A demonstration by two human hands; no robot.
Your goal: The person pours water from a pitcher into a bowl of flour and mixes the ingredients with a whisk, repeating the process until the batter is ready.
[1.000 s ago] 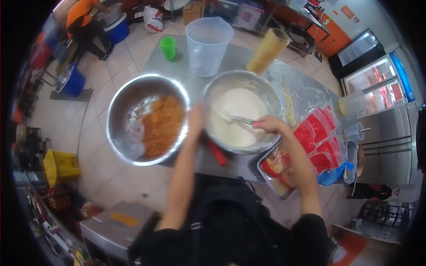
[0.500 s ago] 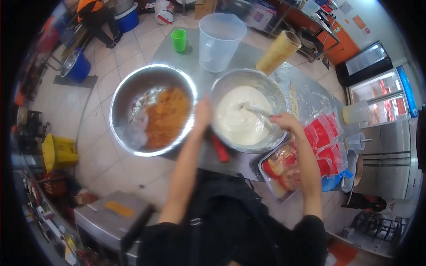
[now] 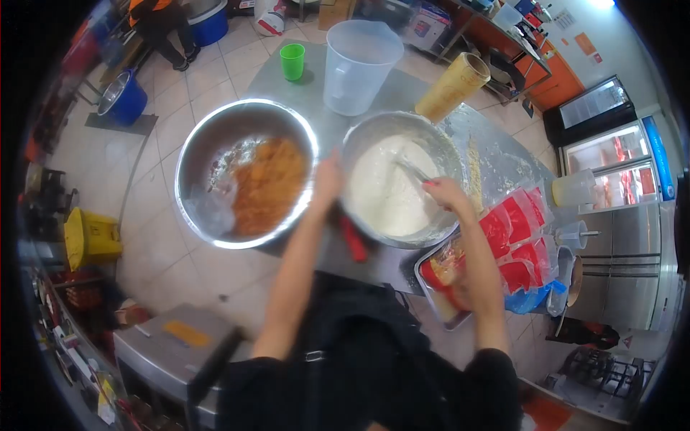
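A metal bowl of white batter [image 3: 392,190] stands on the steel table. My right hand [image 3: 444,194] is closed round the red handle of a whisk-like metal utensil [image 3: 415,171], whose far end is in the batter. At the bowl's left rim is my left hand [image 3: 329,176], blurred, its fingers not clear. Left of it, a larger steel bowl [image 3: 310,136] holds an orange-brown mass [image 3: 269,187] and a clear plastic bag [image 3: 215,208]. A red object [image 3: 353,239] lies between the bowls, near the table's front edge.
Behind the bowls stand a green cup [image 3: 292,62], a clear pitcher [image 3: 359,68] and a yellowish roll [image 3: 453,86]. Red packets [image 3: 514,230] and a tray [image 3: 449,316] lie at the right. A person in dark trousers [image 3: 162,32] is at the back left.
My right hand has moved slightly left and up with the utensil, which has shifted within the batter. My left hand remains at the rim.
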